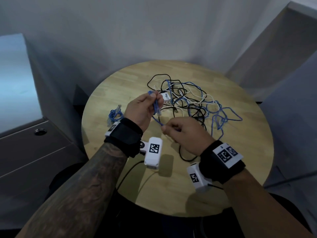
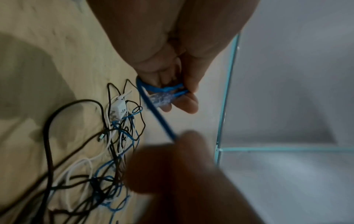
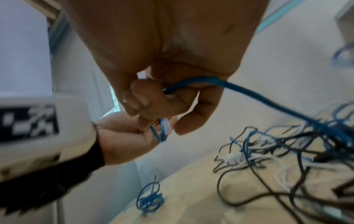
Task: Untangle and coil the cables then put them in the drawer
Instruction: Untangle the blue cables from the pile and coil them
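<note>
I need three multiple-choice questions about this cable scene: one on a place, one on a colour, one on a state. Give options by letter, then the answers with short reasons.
1. Where does the coiled blue cable lie on the round wooden table?
A. near its left edge
B. inside the tangle
C. in the right hand

2. Which colour is the cable that both hands hold?
A. black
B. white
C. blue

3. In what state is the cable pile?
A. coiled neatly
B. tangled, loose
C. already in a drawer

Answers:
1 A: the small coil rests apart from the pile, beside the left wrist.
2 C: the left hand holds folded loops of the blue cable with its clear plug, and the right hand pinches the same strand.
3 B: black, white and blue cables cross each other on the table.
</note>
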`<control>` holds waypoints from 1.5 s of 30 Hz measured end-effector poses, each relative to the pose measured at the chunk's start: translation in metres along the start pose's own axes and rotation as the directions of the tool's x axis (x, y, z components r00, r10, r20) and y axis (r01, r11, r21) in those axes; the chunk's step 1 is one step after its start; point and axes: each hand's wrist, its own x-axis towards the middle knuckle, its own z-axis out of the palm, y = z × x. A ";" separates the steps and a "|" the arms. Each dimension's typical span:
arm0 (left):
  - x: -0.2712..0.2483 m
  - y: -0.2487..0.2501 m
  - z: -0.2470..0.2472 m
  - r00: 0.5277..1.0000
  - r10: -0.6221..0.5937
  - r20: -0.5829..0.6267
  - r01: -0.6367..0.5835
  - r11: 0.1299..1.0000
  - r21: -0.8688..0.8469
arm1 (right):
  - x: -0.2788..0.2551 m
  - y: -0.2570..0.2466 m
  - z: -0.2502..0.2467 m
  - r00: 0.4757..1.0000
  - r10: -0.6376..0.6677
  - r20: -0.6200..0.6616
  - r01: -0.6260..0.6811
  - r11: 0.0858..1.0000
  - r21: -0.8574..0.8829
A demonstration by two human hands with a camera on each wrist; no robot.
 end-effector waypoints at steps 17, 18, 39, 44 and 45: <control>-0.028 0.006 0.030 0.892 -0.284 0.351 0.327 0.943 -0.068 | 0.010 0.029 -0.021 0.961 0.092 -0.262 -0.043 0.981 0.187; -0.025 0.007 0.027 0.917 -0.254 0.309 0.321 0.928 -0.188 | 0.009 0.028 -0.015 0.977 0.114 -0.181 -0.077 0.976 0.202; -0.034 -0.010 0.034 0.917 -0.203 0.343 0.015 0.878 0.479 | 0.002 0.009 -0.047 0.888 -0.046 -0.458 0.109 0.988 0.112; -0.036 0.003 0.035 0.849 -0.356 0.390 0.353 0.932 0.083 | 0.008 0.023 -0.037 0.954 0.024 -0.299 0.037 0.980 0.197; -0.036 0.006 0.034 0.845 -0.346 0.407 0.402 0.914 -0.058 | 0.008 0.023 -0.032 0.972 0.046 -0.231 0.011 0.971 0.238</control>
